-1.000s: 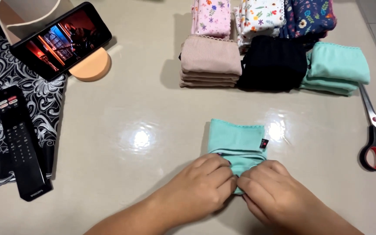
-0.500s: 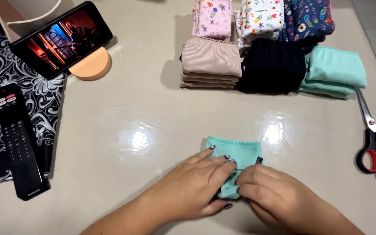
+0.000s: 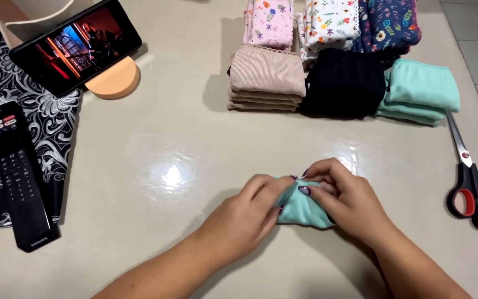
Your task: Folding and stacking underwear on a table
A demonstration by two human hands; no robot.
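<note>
A small mint-green cotton garment (image 3: 301, 209), folded down to a tight bundle, lies on the glossy beige tabletop (image 3: 167, 232) near the front edge, right between the two hands. Half a second ago it still showed as a flat rectangle with a scalloped top edge; now it is bunched much smaller and mostly covered. The left hand (image 3: 244, 218) grips the bundle's left side, fingers curled around it. The right hand (image 3: 341, 202) has come up and over the top, its fingers pinching the upper fold, where before it lay lower at the near edge.

Well behind the bundle stand folded stacks: a beige ribbed pile (image 3: 266, 80), a black pile (image 3: 344, 83) just beside it, and a mint-green pile (image 3: 419, 91) to the right, with floral-print pieces (image 3: 333, 22) behind them. Red-and-black-handled scissors (image 3: 468, 177) lie at the right, apart from the hands. At the far left, a black remote control (image 3: 16, 177) rests on a black cloth with white scroll pattern (image 3: 29, 111), and a black smartphone (image 3: 76, 47) with a lit screen leans on a round peach-coloured stand (image 3: 114, 83). These outlying things keep their places.
</note>
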